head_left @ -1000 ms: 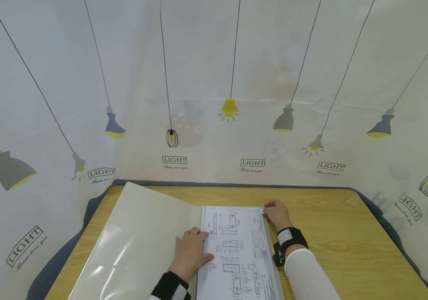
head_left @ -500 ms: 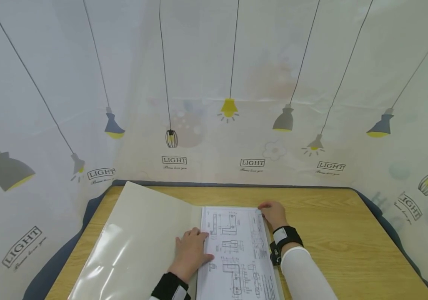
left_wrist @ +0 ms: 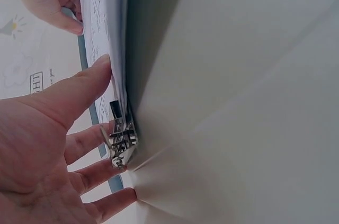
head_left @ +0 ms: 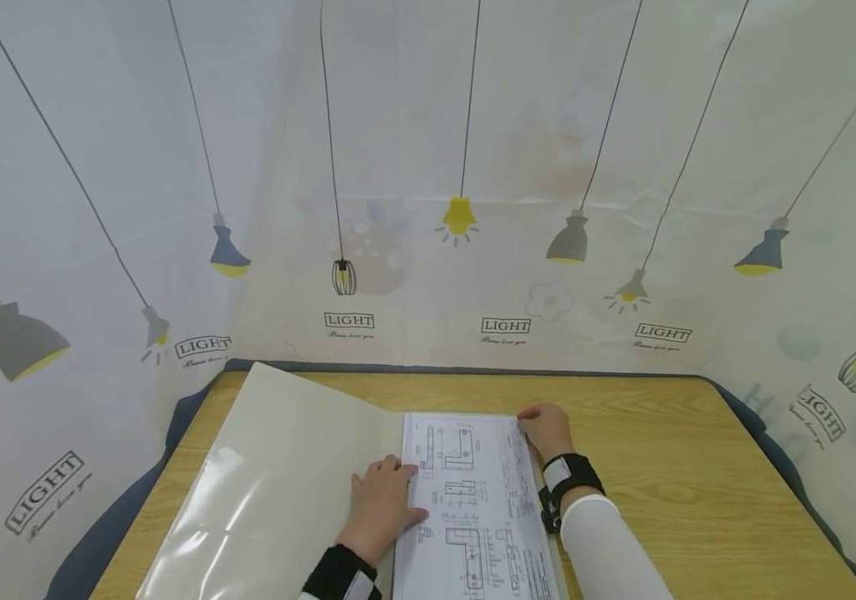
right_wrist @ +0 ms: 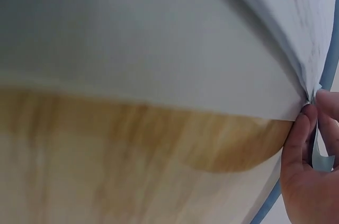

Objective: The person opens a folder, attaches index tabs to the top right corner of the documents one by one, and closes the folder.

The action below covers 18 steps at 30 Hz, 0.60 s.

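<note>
A folder lies open on the table, its cream cover (head_left: 285, 483) swung to the left. In its right side is a stack of papers (head_left: 465, 508) printed with technical drawings. My left hand (head_left: 382, 504) rests with spread fingers along the stack's left edge. The left wrist view shows its thumb against the papers and its fingers beside the folder's metal clip (left_wrist: 123, 142). My right hand (head_left: 548, 429) pinches the stack's top right corner. A pale blue strip (right_wrist: 321, 161) curves between its fingers in the right wrist view.
The wooden table (head_left: 698, 483) extends to the right of the folder. A pale wall covering (head_left: 412, 125) printed with hanging lamps surrounds the table's back and sides. Black straps with small devices (head_left: 551, 510) are on the wrists.
My right hand has shifted slightly left at the stack's top right corner, and its fingertips are now less visible. My left hand and the folder have stayed in place.
</note>
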Each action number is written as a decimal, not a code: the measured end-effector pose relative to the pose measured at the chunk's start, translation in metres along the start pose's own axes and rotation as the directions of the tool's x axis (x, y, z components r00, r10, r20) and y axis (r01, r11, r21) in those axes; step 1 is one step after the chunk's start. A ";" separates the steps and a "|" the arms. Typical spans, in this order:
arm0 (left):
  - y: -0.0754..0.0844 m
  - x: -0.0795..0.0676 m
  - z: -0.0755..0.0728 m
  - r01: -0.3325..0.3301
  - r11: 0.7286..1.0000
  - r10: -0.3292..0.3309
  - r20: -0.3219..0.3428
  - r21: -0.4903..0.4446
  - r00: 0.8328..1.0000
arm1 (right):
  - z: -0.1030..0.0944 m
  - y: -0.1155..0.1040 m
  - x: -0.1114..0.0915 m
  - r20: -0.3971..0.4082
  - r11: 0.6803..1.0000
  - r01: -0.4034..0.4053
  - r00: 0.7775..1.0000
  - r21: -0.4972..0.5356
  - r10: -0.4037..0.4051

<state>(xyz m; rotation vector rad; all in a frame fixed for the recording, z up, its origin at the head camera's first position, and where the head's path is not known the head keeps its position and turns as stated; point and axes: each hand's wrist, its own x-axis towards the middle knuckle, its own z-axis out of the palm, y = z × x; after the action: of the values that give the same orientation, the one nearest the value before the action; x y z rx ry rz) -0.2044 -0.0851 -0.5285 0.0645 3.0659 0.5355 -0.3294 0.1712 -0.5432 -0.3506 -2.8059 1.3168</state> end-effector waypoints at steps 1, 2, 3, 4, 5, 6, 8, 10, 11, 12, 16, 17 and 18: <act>0.000 0.000 0.000 0.000 1.000 0.000 0.001 -0.001 1.000 | 0.000 0.000 0.000 0.003 1.000 -0.004 1.000 0.000 0.004; 0.000 -0.001 -0.001 -0.001 1.000 0.001 0.002 -0.004 1.000 | 0.001 0.001 0.000 0.004 1.000 -0.006 1.000 -0.004 0.006; 0.000 -0.001 -0.001 0.000 1.000 0.000 0.004 -0.008 1.000 | 0.001 0.001 0.000 0.004 1.000 -0.005 1.000 -0.009 0.005; 0.000 -0.001 -0.001 0.000 1.000 0.000 0.008 -0.010 1.000 | 0.001 0.001 0.000 0.003 1.000 -0.007 1.000 -0.012 0.007; 0.000 -0.001 -0.001 0.000 1.000 0.000 0.009 -0.013 1.000 | 0.002 0.001 0.000 -0.001 1.000 -0.003 1.000 -0.021 0.003; 0.000 -0.001 -0.001 0.002 1.000 -0.002 0.011 -0.014 1.000 | 0.002 0.001 0.000 -0.004 1.000 0.003 1.000 -0.031 -0.003; 0.000 -0.001 -0.001 0.003 1.000 -0.003 0.012 -0.010 1.000 | 0.003 0.000 0.000 -0.011 0.999 0.016 1.000 -0.049 -0.016; 0.000 0.000 -0.001 0.005 1.000 -0.005 0.011 -0.005 1.000 | 0.003 -0.001 -0.001 -0.017 0.998 0.024 1.000 -0.056 -0.025; -0.001 0.000 -0.001 0.006 1.000 -0.006 0.010 -0.005 1.000 | 0.003 -0.001 -0.001 -0.020 0.997 0.032 0.999 -0.063 -0.033; -0.001 0.000 -0.001 0.007 1.000 -0.007 0.011 -0.004 1.000 | 0.003 -0.001 -0.001 -0.022 0.997 0.037 0.999 -0.070 -0.039; -0.001 0.001 0.000 0.006 1.000 -0.005 0.017 -0.016 1.000 | 0.004 -0.001 -0.001 -0.018 0.994 0.041 0.999 -0.100 -0.043; -0.002 0.001 0.001 0.006 1.000 -0.005 0.018 -0.019 1.000 | 0.004 -0.001 -0.001 -0.014 0.993 0.039 0.999 -0.115 -0.041; -0.002 0.001 0.001 0.006 1.000 -0.006 0.019 -0.020 1.000 | 0.004 -0.001 -0.001 -0.008 0.991 0.033 0.999 -0.127 -0.035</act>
<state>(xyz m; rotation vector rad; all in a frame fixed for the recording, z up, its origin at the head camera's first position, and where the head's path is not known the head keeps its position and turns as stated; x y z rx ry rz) -0.2055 -0.0863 -0.5300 0.0600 3.0410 0.5614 -0.3291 0.1672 -0.5448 -0.3105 -2.8809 1.1290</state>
